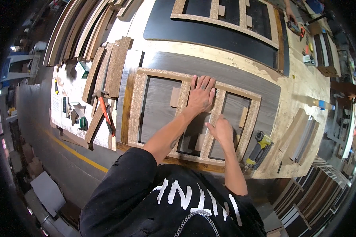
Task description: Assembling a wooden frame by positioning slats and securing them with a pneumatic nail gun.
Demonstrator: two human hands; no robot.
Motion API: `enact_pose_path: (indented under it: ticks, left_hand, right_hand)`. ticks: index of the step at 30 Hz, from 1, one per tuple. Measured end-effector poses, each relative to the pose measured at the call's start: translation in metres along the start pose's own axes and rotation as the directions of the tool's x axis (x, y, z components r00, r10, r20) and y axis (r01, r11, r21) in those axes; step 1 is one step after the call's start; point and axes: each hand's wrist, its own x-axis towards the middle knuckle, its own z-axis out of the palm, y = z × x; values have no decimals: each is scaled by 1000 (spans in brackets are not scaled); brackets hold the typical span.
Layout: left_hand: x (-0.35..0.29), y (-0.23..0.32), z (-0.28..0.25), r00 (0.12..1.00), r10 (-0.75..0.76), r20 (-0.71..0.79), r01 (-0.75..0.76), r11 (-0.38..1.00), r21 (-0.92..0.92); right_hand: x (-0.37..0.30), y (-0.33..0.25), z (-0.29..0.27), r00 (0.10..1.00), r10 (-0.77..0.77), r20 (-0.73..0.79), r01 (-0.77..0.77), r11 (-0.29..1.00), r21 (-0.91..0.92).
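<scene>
A rectangular chipboard frame (136, 108) with upright slats lies on a grey wood-grain panel (158, 59) in front of me. My left hand (201, 94) rests flat with fingers stretched across the frame's far rail, between two middle slats. Nearer to me, my right hand (222, 129) is closed beside the right middle slat, its thumb sticking out to the left. Whatever its fingers may hold is hidden. Small wood blocks, one a pale block (175, 97), sit against the slats. A yellow-green and black nail gun (260, 147) lies right of the frame.
An orange-handled hammer (104, 110) lies left among chipboard strips (118, 67) and small boxes. Behind, another frame (225, 24) rests on a black panel (162, 29). A plastic bottle (323, 104) lies at the right. Another person's hand (292, 17) is at the far right.
</scene>
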Motion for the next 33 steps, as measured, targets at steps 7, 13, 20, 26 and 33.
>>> enact_pose_path:
  ticks: [7, 13, 20, 26, 33]
  left_hand:
    - [-3, -3, 2, 999, -11, 39, 10, 999, 31]
    - [-1, -2, 0, 998, -21, 62, 22, 1000, 0]
    - [-3, -3, 2, 994, -43, 103, 43, 999, -2]
    - [-1, 4, -1, 995, -17, 99, 19, 1000, -21]
    - [-6, -1, 5, 1000, -3, 0, 3, 1000, 16]
  right_hand:
    - [-25, -5, 8, 985, 72, -159, -73, 997, -1]
    - [-54, -45, 68, 993, -66, 102, 5, 860, 510]
    - [-62, -73, 105, 976, -209, -54, 186, 689, 700]
    - [-52, -48, 117, 963, -268, -10, 199, 689, 697]
    - [-53, 3, 48, 844, 109, -525, 57, 955, 289]
